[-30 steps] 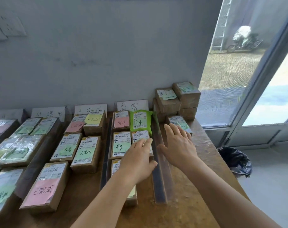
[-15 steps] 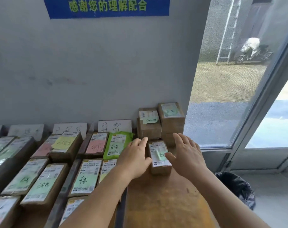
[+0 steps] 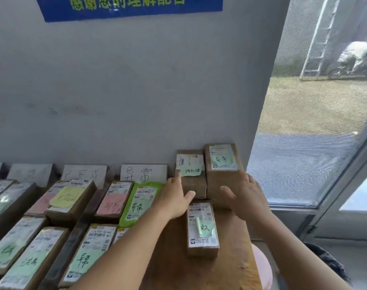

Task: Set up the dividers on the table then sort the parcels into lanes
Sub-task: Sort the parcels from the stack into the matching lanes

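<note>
Having left the sorted lanes, our open left hand (image 3: pixel 174 197) and right hand (image 3: pixel 246 195), holding nothing, now reach the stacked brown cardboard parcels (image 3: pixel 207 174) at the bench's far right corner.

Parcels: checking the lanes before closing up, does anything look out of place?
Yes. A small parcel lies alone on bare table, right of the lanes. Two stacked boxes sit unsorted by the wall, both hands reaching toward them.

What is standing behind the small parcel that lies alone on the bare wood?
Behind the small parcel two taller brown boxes stand side by side at the wall: one with a green note, one further right. Both hands cover their lower fronts.
</note>
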Tool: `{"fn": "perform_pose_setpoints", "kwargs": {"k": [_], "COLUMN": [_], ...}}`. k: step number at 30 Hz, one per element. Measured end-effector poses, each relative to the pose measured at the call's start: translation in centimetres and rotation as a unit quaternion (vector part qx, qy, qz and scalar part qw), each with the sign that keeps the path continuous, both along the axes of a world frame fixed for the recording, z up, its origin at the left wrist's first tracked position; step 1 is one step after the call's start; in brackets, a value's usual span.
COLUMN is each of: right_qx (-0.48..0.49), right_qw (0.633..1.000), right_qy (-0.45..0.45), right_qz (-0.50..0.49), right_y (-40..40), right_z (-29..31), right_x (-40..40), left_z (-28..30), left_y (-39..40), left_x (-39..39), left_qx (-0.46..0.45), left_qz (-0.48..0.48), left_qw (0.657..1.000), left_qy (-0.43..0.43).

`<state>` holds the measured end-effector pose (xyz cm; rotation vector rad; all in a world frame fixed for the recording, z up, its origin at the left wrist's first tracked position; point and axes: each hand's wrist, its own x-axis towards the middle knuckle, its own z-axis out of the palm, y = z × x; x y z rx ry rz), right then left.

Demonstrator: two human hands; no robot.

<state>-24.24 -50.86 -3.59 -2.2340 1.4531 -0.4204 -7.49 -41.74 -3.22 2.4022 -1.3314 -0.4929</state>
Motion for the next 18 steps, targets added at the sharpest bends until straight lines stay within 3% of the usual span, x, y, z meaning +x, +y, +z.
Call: {"fn": "perform_pose_setpoints", "kwargs": {"k": [11, 18], "right_qx": [0.063, 0.075], "right_qw": [0.985, 0.980], "right_qy": [-0.112, -0.125], "right_qz": [-0.114, -0.135], "right_y": [-5.8, -6.6], "right_z": [-1.7, -2.1], "right_x": [2.9, 2.8], "left_z": [-3.3, -4.3], "left_y": [-4.6, -5.1], "left_x": [3.0, 3.3], "left_qx": [-0.013, -0.071], "left_qz": [0.040, 0.093], "left_qw": [0.996, 0.981], "left_qy": [0.073, 0.157]}}
